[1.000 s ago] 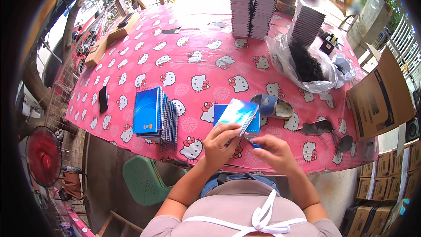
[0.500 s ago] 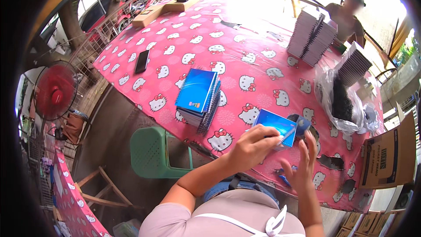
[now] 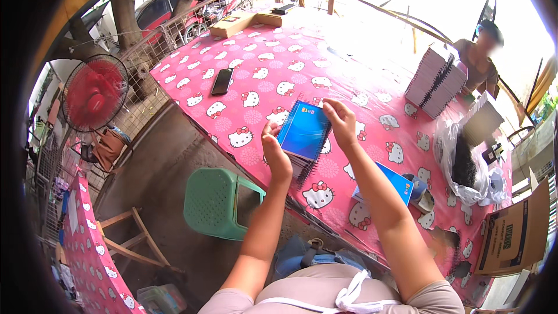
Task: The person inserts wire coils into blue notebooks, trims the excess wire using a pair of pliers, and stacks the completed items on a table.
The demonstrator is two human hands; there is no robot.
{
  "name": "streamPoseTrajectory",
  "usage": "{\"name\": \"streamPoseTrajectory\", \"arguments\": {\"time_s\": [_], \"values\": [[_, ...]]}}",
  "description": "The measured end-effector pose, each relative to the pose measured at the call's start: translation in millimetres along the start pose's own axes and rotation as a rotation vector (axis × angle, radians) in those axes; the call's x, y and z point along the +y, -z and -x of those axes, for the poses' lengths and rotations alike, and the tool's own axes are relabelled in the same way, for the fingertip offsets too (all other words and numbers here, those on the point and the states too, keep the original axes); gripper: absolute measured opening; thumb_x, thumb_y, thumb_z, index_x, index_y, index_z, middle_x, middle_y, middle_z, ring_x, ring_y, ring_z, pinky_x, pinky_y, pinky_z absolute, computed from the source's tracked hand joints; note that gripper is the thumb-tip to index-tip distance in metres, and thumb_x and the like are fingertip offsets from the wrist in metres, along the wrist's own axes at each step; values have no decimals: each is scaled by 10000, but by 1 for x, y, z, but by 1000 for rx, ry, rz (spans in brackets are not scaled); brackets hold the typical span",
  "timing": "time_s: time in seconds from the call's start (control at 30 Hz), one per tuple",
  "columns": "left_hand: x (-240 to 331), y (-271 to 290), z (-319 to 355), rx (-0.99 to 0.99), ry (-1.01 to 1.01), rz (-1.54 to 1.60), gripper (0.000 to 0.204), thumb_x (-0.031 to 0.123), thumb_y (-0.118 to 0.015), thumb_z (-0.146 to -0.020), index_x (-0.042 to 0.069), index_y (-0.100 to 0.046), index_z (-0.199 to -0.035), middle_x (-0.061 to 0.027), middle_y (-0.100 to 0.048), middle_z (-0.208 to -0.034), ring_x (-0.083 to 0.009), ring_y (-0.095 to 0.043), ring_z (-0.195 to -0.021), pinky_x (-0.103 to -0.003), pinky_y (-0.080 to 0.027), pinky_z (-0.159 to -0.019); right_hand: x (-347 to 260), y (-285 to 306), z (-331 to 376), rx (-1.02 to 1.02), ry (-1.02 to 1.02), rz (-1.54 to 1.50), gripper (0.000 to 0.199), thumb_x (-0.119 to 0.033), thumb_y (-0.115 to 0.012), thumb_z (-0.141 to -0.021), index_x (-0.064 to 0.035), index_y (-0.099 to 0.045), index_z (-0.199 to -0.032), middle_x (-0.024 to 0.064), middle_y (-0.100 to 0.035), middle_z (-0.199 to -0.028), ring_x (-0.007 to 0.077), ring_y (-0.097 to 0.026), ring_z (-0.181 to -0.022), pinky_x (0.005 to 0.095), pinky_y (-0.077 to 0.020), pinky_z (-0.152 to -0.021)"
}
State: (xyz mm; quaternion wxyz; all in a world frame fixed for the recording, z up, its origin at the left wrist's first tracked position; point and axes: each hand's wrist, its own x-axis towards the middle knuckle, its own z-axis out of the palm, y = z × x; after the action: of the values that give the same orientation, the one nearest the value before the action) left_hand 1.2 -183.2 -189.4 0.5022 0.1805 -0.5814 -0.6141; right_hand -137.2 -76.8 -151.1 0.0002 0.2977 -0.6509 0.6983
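A stack of blue-covered spiral notebooks sits on the pink patterned tablecloth in front of me. My left hand is at the left edge of the top notebook, fingers curled against it. At the far right corner, my right hand grips the same notebook between thumb and fingers. The two hands hold it from opposite sides, on or just over the stack; any gap beneath is hard to tell. Another blue notebook lies partly behind my right forearm, beside a small dark rounded object.
Tall stacks of notebooks stand at the far right, near a seated person. A plastic bag of black spiral bindings and a cardboard box are at the right. A phone lies far left; a green stool stands below the edge.
Both hands have moved left from the notebook at the right to the stack. The stack's top cover now has its logo at the far end instead of the near end.
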Motion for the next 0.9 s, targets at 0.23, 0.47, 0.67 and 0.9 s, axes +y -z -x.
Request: {"name": "streamPoseTrajectory", "arguments": {"time_s": [0.23,0.47,0.67,0.9], "values": [[7,-9,-3,248,133,-42,448,387,-425,-1013,-34,-571,-964,-127,-597,-928,-209,-567,-900,-363,-436,-848,-2,-15,8,322,109,185,273,-266,-603,-926,4,-639,-903,111,-618,-897,249,-582,-868,367,-452,-771],[102,1,57,-187,-256,345,332,278,-466,-981,-12,-524,-1130,-155,-557,-1208,-241,-524,-1131,-383,-405,-967,-109,153,124,367,51,513,387,-359,-637,-882,-40,-609,-1099,133,-564,-1189,271,-551,-1097,389,-419,-952],[35,-72,133,-681,950,101,633,522,-347,-994,31,-409,-1387,-132,-454,-1412,-232,-433,-1287,-369,-318,-1067,-54,217,244,506,-921,-120,873,-792,-314,-843,-59,-548,-1254,83,-579,-1214,207,-518,-1094,366,-364,-948],[31,-99,130,-815,1329,271,711,622,-281,-971,92,-371,-1436,-106,-396,-1467,-225,-396,-1325,-379,-308,-1096,-22,204,209,405,-877,-320,1054,-891,-216,-760,-62,-490,-1349,84,-601,-1241,228,-471,-1182,387,-292,-1037]]}}
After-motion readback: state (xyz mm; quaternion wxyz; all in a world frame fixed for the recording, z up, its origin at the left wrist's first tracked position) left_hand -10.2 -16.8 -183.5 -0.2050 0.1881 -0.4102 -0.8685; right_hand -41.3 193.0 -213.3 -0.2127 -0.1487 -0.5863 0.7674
